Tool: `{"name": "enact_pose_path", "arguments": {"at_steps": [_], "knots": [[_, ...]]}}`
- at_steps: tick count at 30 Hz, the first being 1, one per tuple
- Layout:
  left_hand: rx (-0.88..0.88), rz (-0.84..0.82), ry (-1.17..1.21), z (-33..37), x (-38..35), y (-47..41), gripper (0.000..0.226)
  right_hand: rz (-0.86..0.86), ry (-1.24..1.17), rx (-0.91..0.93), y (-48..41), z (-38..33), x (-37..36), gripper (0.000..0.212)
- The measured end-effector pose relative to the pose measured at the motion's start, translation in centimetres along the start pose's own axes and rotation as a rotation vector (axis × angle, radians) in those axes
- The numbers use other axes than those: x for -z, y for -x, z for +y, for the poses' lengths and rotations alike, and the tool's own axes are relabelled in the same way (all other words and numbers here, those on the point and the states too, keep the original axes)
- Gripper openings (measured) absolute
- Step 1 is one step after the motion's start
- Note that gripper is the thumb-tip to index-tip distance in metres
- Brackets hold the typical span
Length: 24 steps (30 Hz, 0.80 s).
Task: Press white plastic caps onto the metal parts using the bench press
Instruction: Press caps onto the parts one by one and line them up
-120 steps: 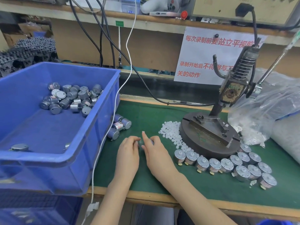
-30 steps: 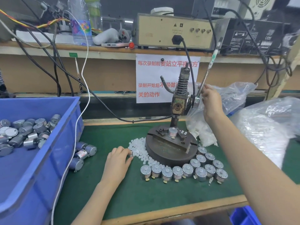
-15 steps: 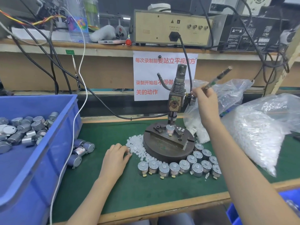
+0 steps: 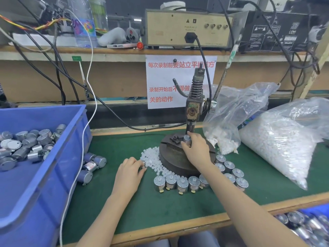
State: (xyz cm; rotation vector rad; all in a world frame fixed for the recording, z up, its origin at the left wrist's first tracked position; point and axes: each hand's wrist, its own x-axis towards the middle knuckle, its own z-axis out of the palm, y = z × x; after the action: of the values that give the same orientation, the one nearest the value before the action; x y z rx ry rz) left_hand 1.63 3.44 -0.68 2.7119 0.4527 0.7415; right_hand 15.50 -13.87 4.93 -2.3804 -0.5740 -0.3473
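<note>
The bench press (image 4: 194, 107) stands on a round dark base (image 4: 170, 157) on the green mat, its lever (image 4: 229, 63) raised and blurred. My right hand (image 4: 195, 150) reaches onto the base and its fingers curl round a small metal part (image 4: 187, 138) sitting under the ram. My left hand (image 4: 130, 172) rests on the mat, its fingertips touching the pile of white plastic caps (image 4: 151, 159) left of the base. A row of capped metal parts (image 4: 181, 183) curves round the front of the base.
A blue bin (image 4: 53, 166) with several metal parts takes up the left. Three loose parts (image 4: 92, 164) lie beside it. Clear bags of white caps (image 4: 277, 139) sit at the right. Another blue bin (image 4: 306, 223) shows below the table's front edge. Cables hang from the shelf.
My right hand has let go of the press lever and come down onto the metal part on the base. The lever has swung back up. My left hand stays at the caps.
</note>
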Motion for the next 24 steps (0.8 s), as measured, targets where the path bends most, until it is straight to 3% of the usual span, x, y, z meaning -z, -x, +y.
{"name": "enact_pose_path", "arguments": {"at_steps": [5,16,21,24], "knots": [[0.009,-0.001,-0.001,-0.2,-0.2,-0.1,0.017,0.088,0.146,0.094,0.6,0.7,0.1,0.035],[0.007,-0.006,-0.032,-0.1,-0.1,-0.2,0.017,0.142,-0.202,0.104,11.0,3.9,4.1,0.028],[0.013,-0.023,-0.030,0.2,0.2,-0.1,0.016,0.004,-0.065,0.165,13.4,5.8,5.3,0.027],[0.023,-0.043,0.014,0.4,0.6,0.3,0.012,0.005,0.082,0.260,13.5,6.2,5.1,0.036]]}}
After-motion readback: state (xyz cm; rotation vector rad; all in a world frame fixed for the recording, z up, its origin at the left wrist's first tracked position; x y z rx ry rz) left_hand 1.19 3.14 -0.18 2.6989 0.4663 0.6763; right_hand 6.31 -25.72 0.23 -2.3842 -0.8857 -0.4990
